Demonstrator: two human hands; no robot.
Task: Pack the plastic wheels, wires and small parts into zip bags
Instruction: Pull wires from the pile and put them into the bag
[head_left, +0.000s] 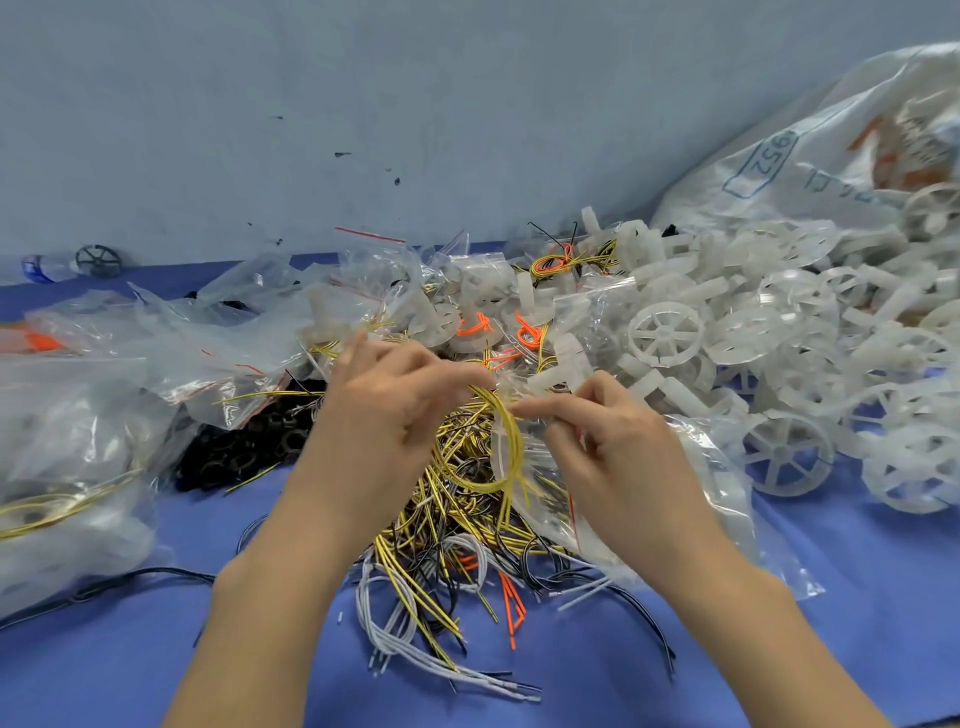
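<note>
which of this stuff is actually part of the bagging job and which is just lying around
In the job: yellow wire loop in left hand, zip bag in right hand, loose wires, white wheels, black small parts, spare zip bags.
Lying about: plastic bottle, printed sack.

Blue table under wires, wheels

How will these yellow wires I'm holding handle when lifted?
Probably floppy: the yellow wires sag in a loop between the left hand and right hand. Likely light, being thin. Loose ends may snag the wire pile.
</note>
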